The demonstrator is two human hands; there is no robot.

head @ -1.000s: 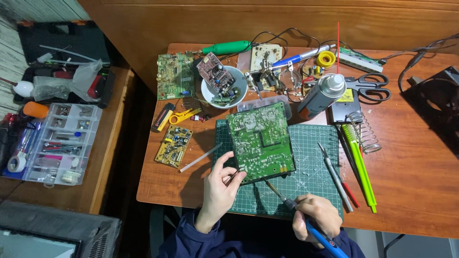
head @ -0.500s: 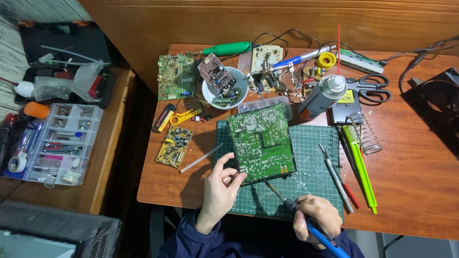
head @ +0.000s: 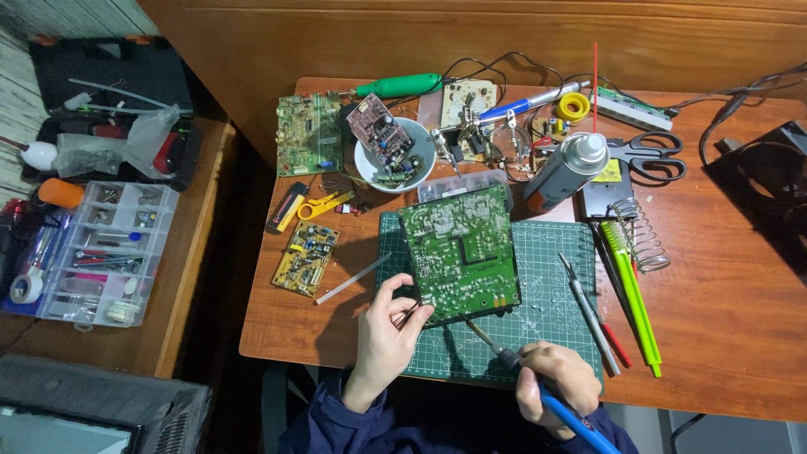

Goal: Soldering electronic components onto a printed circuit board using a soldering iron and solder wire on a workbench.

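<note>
- Centrally, a green circuit board [head: 458,252] is laid solder side up on a green cutting mat [head: 551,277], its lower edge nearest the hands.
- The left hand [head: 388,332] is held at the board's lower left corner; its thumb and forefinger are pinched narrowly on something thin and dark, too small to be made out, that touches the board's edge.
- The right hand [head: 555,382] is closed around the blue handle of a soldering iron [head: 521,370], whose tip is set against the board's lower edge; the handle's far end is cut off by the bottom of the frame.
- Both forearms, in dark blue sleeves, are cropped below.
- Just beside the mat on the right, tweezers [head: 588,311] and a green tool [head: 630,303] are laid side by side.
- Behind the board, a spray can [head: 563,172] and a white bowl [head: 366,164] holding a small board are seen; parts inside the bowl cannot be told apart.
- At the right edge, a dark object is half cut off.
</note>
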